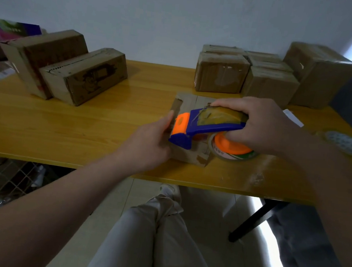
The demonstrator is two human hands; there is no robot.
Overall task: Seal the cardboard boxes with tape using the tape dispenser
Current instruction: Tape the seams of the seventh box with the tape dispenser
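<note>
A small flat cardboard box (190, 105) lies on the yellow wooden table (87, 131), near its front edge. On top of it rests a blue and orange tape dispenser (205, 125) with its roll of tape (232, 150) hanging off the box's right side. My right hand (261, 124) grips the dispenser around the roll end. My left hand (151, 140) holds the box's left side, thumb up by the dispenser's orange blade end. The middle of the box top is hidden under the dispenser.
Two long cardboard boxes (85, 75) lie at the back left. Several cube-like boxes (223, 72) stand at the back right against the wall. A spare roll of clear tape (346, 143) sits at the right edge. My legs show below the table.
</note>
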